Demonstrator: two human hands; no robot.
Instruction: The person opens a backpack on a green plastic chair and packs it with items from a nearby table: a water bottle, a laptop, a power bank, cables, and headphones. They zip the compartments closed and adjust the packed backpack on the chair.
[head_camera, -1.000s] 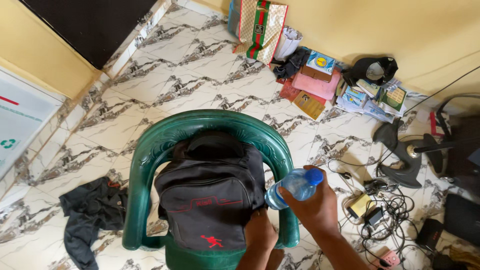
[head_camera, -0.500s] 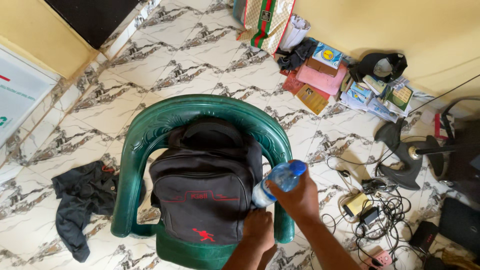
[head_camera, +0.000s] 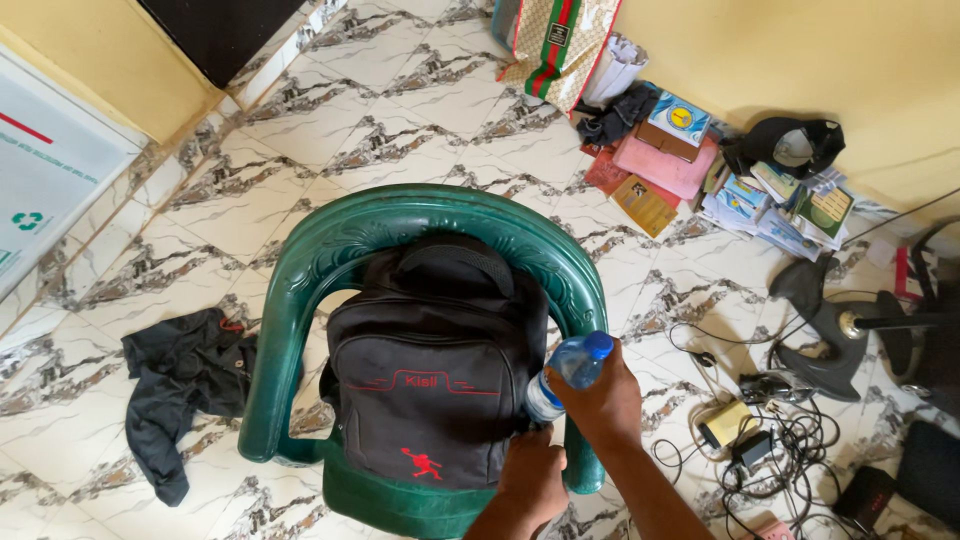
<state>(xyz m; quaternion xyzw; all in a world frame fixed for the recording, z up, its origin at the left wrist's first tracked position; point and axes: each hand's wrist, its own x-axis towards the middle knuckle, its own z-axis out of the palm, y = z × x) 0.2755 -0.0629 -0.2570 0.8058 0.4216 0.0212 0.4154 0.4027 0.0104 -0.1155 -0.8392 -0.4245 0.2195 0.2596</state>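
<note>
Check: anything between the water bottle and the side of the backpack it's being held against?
Nothing visible. The right hand holds the water bottle with its base right at the backpack side, inside the green chair arm. The left hand is on the backpack's lower corner just below; whether a pocket is open there is hidden.

A black backpack (head_camera: 432, 372) sits on a green chair (head_camera: 400, 215). The right hand (head_camera: 600, 398) holds a clear bottle (head_camera: 566, 372) with a blue cap, tilted against the backpack's side. The left hand (head_camera: 532, 478) touches the backpack just below the bottle. Dark clothes (head_camera: 180, 375) lie on the floor (head_camera: 400, 110). Books (head_camera: 665, 165) and wires (head_camera: 770, 440) lie by the wall.
</note>
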